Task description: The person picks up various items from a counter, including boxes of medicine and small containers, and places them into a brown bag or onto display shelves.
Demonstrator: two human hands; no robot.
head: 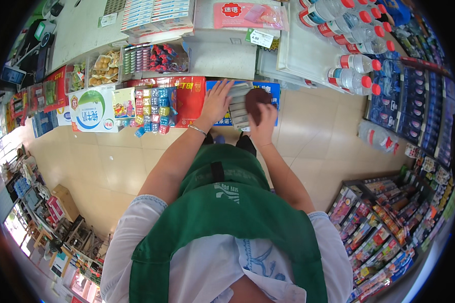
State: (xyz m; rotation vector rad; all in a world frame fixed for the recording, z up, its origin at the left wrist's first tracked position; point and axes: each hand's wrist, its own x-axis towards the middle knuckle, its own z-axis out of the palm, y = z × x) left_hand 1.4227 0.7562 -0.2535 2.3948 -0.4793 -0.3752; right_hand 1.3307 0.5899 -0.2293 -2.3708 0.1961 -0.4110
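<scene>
Spread along the left edge of a pale compartmented plastic tray [238, 107] are the fingers of my left hand [217, 101]. Whether they grip it or only rest against it is not clear. A dark brown cloth [257, 99] is bunched in my right hand [264, 123], over the tray's right side, and hides part of its compartments. Behind both hands stands a blue carton [275, 90], with a red carton [191, 102] touching it on the left. The tray's slots look bare where they show.
Along the counter [223, 57] are small toothpaste-like boxes [157, 17], a pink packet [250, 16] and a tub of wrapped sweets [104, 68]. Dice-shaped candies [151, 110] hang left. Water bottles [356, 62] stand right. Snack shelves [379, 227] rise behind on the tiled floor [311, 128].
</scene>
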